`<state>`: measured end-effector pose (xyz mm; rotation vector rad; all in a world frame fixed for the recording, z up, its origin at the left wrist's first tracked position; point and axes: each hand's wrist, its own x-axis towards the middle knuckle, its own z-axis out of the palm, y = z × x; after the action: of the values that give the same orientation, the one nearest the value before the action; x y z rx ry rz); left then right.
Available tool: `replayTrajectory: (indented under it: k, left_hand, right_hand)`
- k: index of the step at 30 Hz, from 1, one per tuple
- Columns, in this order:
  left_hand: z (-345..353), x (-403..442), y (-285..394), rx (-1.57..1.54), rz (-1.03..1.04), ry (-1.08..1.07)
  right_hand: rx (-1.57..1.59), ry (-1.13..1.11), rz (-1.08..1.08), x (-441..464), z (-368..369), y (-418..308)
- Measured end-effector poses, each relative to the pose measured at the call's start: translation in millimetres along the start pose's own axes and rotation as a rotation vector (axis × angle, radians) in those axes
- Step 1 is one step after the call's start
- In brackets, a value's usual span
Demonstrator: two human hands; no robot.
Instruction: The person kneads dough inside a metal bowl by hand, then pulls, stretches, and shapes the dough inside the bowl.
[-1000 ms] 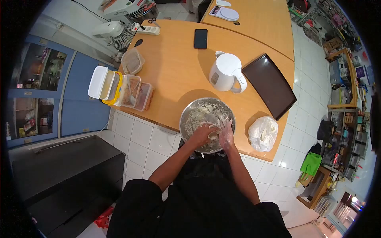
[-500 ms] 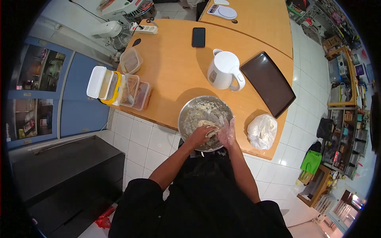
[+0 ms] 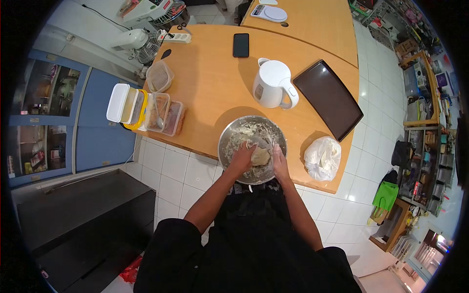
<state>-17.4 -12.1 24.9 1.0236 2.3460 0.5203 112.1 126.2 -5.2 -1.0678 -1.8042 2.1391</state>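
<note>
A steel mixing bowl point(image 3: 223, 138) sits at the table's front edge, its inner wall smeared with flour and sticky scraps. Inside it is a rough, pale lump of dough point(image 3: 261, 156). My left hand point(image 3: 242, 158) presses on the dough's left side, fingers curled against it. On the right, my flour-coated right hand point(image 3: 280, 164) lies along the bowl's right inner side, fingers fairly straight and pointing away from me. Whether its fingertips touch the dough I cannot tell.
Right of the bowl is a white plastic bag point(image 3: 323, 158). Behind stand a white electric kettle point(image 3: 274, 84) and a dark tray point(image 3: 330, 100). Plastic containers point(image 3: 164, 115) line the left edge; a phone point(image 3: 241, 45), power strip point(image 3: 175, 37) and kitchen scale point(image 3: 268, 13) lie farther back.
The dough has shifted right and now shows as a rounder lump. My left hand has moved slightly left and opened its grip somewhat; my right hand's fingers have come closer together.
</note>
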Motion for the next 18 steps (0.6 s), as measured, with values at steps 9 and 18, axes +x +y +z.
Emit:
replayTrajectory:
  k: [9,18]
  left_hand:
    - [6,-5,-7,0.042,-0.059,-0.005]
    - [-25,-19,10,0.077,-0.058,0.016]
  right_hand:
    - [-0.62,0.184,-0.448,-49,5,-53]
    - [-0.771,0.233,-0.556,-51,0,-23]
